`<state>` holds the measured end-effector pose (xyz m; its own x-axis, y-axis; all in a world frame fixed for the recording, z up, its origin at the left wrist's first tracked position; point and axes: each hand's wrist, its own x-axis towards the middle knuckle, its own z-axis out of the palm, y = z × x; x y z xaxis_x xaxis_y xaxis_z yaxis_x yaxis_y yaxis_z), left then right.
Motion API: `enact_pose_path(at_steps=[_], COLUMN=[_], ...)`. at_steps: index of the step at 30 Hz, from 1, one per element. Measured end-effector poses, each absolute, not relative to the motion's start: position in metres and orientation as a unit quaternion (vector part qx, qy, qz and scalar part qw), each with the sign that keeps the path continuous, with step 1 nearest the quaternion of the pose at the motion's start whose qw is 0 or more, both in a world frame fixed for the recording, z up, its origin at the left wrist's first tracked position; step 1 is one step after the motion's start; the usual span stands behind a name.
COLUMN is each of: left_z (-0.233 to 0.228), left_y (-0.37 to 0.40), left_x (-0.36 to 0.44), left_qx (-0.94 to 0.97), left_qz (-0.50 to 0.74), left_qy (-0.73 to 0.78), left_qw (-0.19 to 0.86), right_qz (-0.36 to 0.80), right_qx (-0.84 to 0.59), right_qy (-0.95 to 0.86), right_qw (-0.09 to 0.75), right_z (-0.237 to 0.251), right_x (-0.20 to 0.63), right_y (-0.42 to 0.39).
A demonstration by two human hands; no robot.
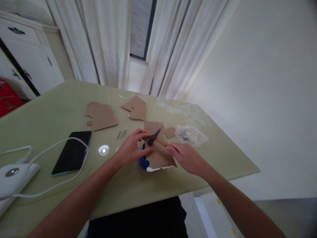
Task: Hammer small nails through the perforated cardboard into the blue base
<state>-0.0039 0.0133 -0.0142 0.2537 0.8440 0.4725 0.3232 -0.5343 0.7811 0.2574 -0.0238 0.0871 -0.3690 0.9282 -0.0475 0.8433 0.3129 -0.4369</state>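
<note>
My right hand (187, 157) is closed round the wooden handle of a hammer (162, 142). Its dark metal head (155, 136) lies over the far left part of a brown cardboard piece (162, 158) with a torn white near edge. At that piece's left edge, my left hand (133, 147) grips it, thumb on top and fingers by the hammer head. Whether a nail is between those fingers is hidden. A blue round object (143, 162) shows under the cardboard's left side. Just beyond lies another cardboard piece (153, 126) dotted with holes.
Left of my hands are several loose nails (122, 134), a small clear round item (103, 150), a black phone (72, 153) and a white power strip (17, 178) with a cable. More cardboard (102, 116) lies farther back. A clear plastic bag (190, 135) sits right, on the table (218, 158).
</note>
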Motion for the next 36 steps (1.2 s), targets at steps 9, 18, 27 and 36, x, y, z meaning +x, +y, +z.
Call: enact_pose_path(at_steps=[9,18,27,36], left_z=[-0.014,-0.019,-0.035,-0.042], left_y=[0.017,0.035,0.041,0.043], left_x=[-0.012,-0.068,-0.082,-0.083], left_qx=[0.720,0.660,0.638,0.653], left_qz=[0.474,0.137,0.085,0.131], left_qy=[0.445,0.738,0.761,0.746], left_qw=[0.242,0.015,0.083,0.013], right_qz=[0.271,0.270,0.298,0.312], right_qx=[-0.492,-0.364,-0.344,-0.326], right_qy=[-0.641,-0.497,-0.495,-0.500], right_qw=[0.524,0.739,0.740,0.739], right_z=[0.057,0.009,0.007,0.005], right_x=[0.269,0.266,0.280,0.280], right_y=[0.029,0.083,0.072,0.071])
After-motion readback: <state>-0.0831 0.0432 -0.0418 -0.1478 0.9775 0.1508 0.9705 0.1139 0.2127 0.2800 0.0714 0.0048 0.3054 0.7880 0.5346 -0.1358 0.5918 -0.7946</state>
